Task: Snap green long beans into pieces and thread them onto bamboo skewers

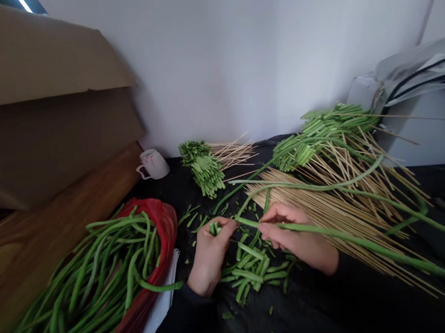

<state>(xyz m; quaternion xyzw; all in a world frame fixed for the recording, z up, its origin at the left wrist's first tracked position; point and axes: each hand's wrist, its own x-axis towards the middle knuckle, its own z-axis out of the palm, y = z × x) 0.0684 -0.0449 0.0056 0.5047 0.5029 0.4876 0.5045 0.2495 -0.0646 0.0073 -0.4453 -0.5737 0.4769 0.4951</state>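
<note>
My left hand (212,251) is closed around a few short cut bean pieces (215,227), and its thumb and finger meet the tip of a long green bean (347,237). My right hand (297,236) pinches that same bean a little way from the tip; its long end trails off to the lower right. Below and between the hands lies a loose heap of cut bean pieces (252,270) on black plastic. Beyond my right hand, more whole long beans (354,183) stretch across a pile of bare bamboo skewers (320,209).
At left, a red plastic bag (165,214) holds many long beans. Skewered bean bundles (206,172) stand by the wall, with a larger stack (338,123) to the right. A mug (154,164) and cardboard box (43,129) are at back left, a clear plastic bag (424,65) at right.
</note>
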